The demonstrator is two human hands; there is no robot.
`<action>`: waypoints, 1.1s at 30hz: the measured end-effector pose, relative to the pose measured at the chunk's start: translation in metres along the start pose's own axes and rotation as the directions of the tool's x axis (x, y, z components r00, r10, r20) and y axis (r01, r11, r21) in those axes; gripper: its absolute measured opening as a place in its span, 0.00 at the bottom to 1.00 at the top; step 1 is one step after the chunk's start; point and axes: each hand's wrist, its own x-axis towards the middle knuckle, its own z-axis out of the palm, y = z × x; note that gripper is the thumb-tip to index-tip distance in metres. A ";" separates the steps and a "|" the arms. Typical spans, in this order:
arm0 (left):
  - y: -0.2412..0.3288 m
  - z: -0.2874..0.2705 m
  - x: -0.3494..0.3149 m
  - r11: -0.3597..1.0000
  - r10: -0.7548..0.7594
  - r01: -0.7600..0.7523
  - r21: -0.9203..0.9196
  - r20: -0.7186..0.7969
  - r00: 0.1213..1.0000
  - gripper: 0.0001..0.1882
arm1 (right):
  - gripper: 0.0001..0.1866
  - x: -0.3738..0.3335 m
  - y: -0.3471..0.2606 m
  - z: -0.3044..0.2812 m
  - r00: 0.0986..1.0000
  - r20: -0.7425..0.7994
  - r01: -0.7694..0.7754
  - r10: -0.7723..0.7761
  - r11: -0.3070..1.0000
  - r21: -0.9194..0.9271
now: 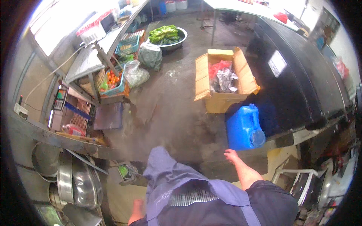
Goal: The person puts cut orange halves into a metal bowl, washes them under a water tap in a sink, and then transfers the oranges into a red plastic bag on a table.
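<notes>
My right hand hangs just in front of a blue plastic jerrycan, its fingers loosely curled. I see nothing in that hand, and I cannot tell whether it touches the can. The jerrycan stands on the floor with its round cap facing me and its handle on top. My left hand is low beside my blue-grey apron; its fingers are hidden. Behind the jerrycan stands an open cardboard box with its flaps spread, holding red and clear plastic bags.
A metal basin of leafy greens sits on the dark floor. Nearer are a grey bag, a clear bag and a blue crate of tomatoes. Metal pans are lower left; a black counter runs along the right.
</notes>
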 end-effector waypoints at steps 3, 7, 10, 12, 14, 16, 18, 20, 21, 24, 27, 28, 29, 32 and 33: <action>-0.004 0.002 -0.026 0.990 -0.078 0.069 0.123 0.076 0.994 0.07 | 0.22 0.017 -0.083 0.020 0.984 0.069 0.174 -0.164 0.971 -0.164; 0.045 -0.034 -0.010 0.985 -0.032 0.010 0.172 0.128 0.991 0.07 | 0.24 -0.013 -0.176 0.038 0.961 0.269 0.137 -0.056 0.947 -0.292; 0.133 -0.087 0.047 0.997 0.041 -0.049 0.062 0.119 0.992 0.06 | 0.24 -0.036 -0.229 0.013 0.928 0.366 0.075 0.075 0.923 -0.377; 0.220 -0.139 0.099 0.979 0.093 -0.084 -0.185 0.045 0.995 0.06 | 0.24 -0.045 -0.272 -0.013 0.936 0.349 0.063 0.050 0.950 -0.305; 0.318 -0.209 0.129 0.844 0.147 -0.153 -0.515 -0.051 0.988 0.06 | 0.23 -0.062 -0.327 -0.042 0.977 0.175 -0.080 0.119 0.973 -0.216; 0.416 -0.266 0.153 0.766 0.286 -0.335 -0.548 -0.177 0.942 0.04 | 0.23 -0.061 -0.348 -0.067 0.994 0.047 -0.101 0.102 0.994 -0.028; 0.494 -0.310 0.174 0.729 0.380 -0.413 -0.546 -0.180 0.907 0.06 | 0.22 -0.062 -0.370 -0.084 0.989 -0.042 -0.136 0.142 0.984 0.113; 0.586 -0.319 0.164 0.780 0.434 -0.478 -0.404 -0.200 0.878 0.11 | 0.18 -0.051 -0.359 -0.099 0.981 -0.142 -0.122 0.135 0.988 0.098; 0.606 -0.327 0.183 0.663 0.527 -0.590 -0.461 -0.272 0.805 0.10 | 0.12 -0.022 -0.337 -0.097 0.974 -0.214 0.073 -0.072 0.997 -0.003; 0.683 -0.295 0.170 0.616 0.599 -0.592 -0.520 -0.179 0.781 0.07 | 0.16 -0.001 -0.322 -0.090 0.982 -0.183 -0.098 0.051 0.961 -0.260; 0.738 -0.238 0.165 0.730 0.501 -0.471 -0.496 -0.080 0.862 0.06 | 0.14 0.008 -0.296 -0.076 0.865 -0.502 -0.285 -0.008 0.816 -0.503; 0.728 -0.242 0.193 0.740 0.498 -0.495 -0.455 -0.124 0.858 0.09 | 0.15 0.020 -0.314 -0.063 0.890 -0.452 -0.294 0.053 0.826 -0.482; 0.728 -0.237 0.202 0.802 0.415 -0.419 -0.425 -0.106 0.903 0.09 | 0.15 0.020 -0.334 -0.060 0.896 -0.420 -0.346 0.145 0.819 -0.457; 0.765 -0.216 0.226 0.787 0.351 -0.332 -0.520 -0.064 0.934 0.11 | 0.14 0.108 -0.281 -0.086 0.962 -0.254 -0.255 0.101 0.668 -0.699; 0.769 -0.226 0.234 0.884 0.370 -0.367 -0.288 -0.048 0.928 0.12 | 0.13 0.135 -0.290 -0.098 0.953 -0.297 -0.245 0.064 0.743 -0.623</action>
